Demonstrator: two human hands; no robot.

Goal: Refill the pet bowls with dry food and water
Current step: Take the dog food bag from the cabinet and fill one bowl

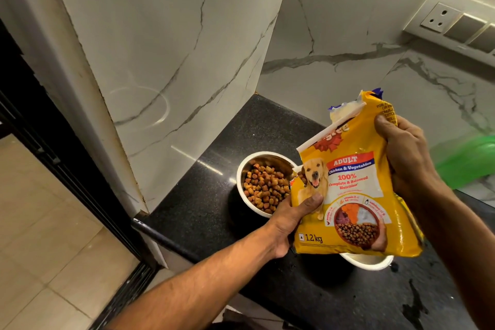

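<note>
Yellow dog-food bag (356, 195) held up over the black table (214, 195), its torn mouth at the lower left corner tipped down at the rim of the steel bowl (242, 187). Tilted that way, by all signs, so kibble runs out of the small tear and not the sealed top. Kibble (265, 187) already heaped in that bowl, reaching well up the wall, so the dry-food half probably close to done. Whether pieces are falling right now: cannot tell.

Left hand (292, 218) clasped on the bag's lower left edge just under the opening, thumb across the printed dog, likely to steer the spout and steady the pour. Right hand (401, 153) clenched around the bag's upper right side, carrying the weight and setting the angle. Bag slack and creased, so probably partly emptied and prone to sudden slumps; a firm two-handed hold suits that.

Second bowl (367, 261) standing near the first, mostly hidden beneath the bag, only its white rim showing; contents not visible, presumably meant for water. Dark wet patches (415, 303) on the table near it. Bowls set deep in the corner against the marble wall (187, 61). Green plastic item (466, 161) off to the right, blurred. Socket panel (455, 21) on the far wall.
</note>
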